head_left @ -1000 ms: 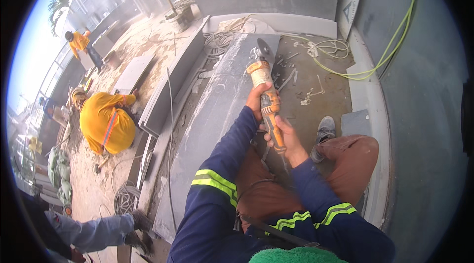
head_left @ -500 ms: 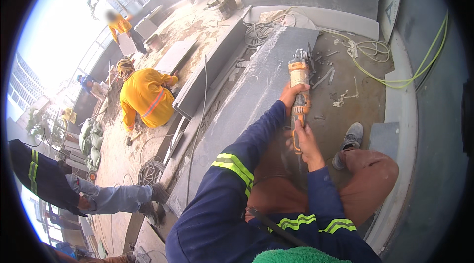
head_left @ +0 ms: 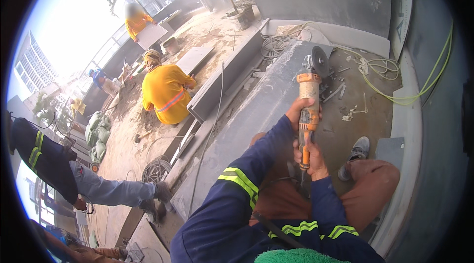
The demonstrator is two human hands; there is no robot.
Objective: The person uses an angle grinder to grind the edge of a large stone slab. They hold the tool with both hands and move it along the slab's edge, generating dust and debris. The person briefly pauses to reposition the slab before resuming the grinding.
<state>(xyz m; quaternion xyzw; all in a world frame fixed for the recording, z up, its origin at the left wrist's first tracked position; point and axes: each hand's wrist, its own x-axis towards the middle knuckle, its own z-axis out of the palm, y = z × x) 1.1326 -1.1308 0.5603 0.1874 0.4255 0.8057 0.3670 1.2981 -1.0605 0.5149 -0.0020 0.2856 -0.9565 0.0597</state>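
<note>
Both my hands hold an orange angle grinder, its head pointing away from me. My left hand wraps round the front of its body. Behind it, my right hand is closed on the rear handle, near the cord end. The round cutting disc faces partly toward me at the far tip. It sits over or beside the right edge of a long grey stone slab streaked with white dust. I cannot tell whether the disc touches the slab. Narrow grey offcuts lie on the floor beside it.
Green-yellow hose loops along the right wall. A coiled grey cable lies at the slab's far end. On the left, a person in yellow crouches past a low stone ledge; another person's legs are nearer.
The grinder has rolled in my hands, so the disc, seen edge-on before, now shows its face. My view has shifted slightly left. The far person in yellow has raised a panel.
</note>
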